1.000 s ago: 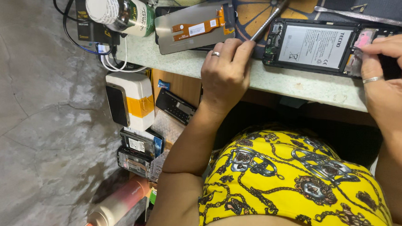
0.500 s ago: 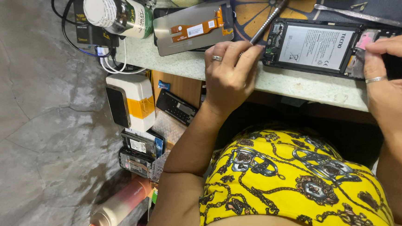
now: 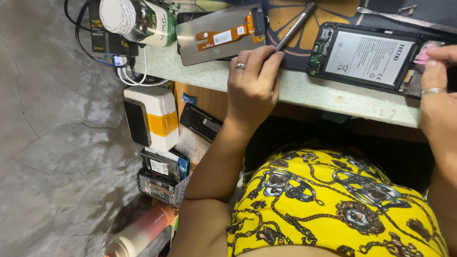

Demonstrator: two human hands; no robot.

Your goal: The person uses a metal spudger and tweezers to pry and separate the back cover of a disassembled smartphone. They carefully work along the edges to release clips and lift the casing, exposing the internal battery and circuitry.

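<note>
Fingers (image 3: 267, 56) of the left hand (image 3: 252, 85) pinch a slim grey metal tool (image 3: 294, 26), its wrist bent over the pale stone counter (image 3: 315, 91). Right hand (image 3: 449, 99) fingers curl onto the opened black phone (image 3: 370, 58), back cover off, battery exposed; a detached grey screen panel (image 3: 218, 35) lies beside it.

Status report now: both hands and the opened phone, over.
Left hand grips thin metal tool. Right hand pinches end of opened black phone with exposed battery. Detached grey screen panel beside left hand.
</note>
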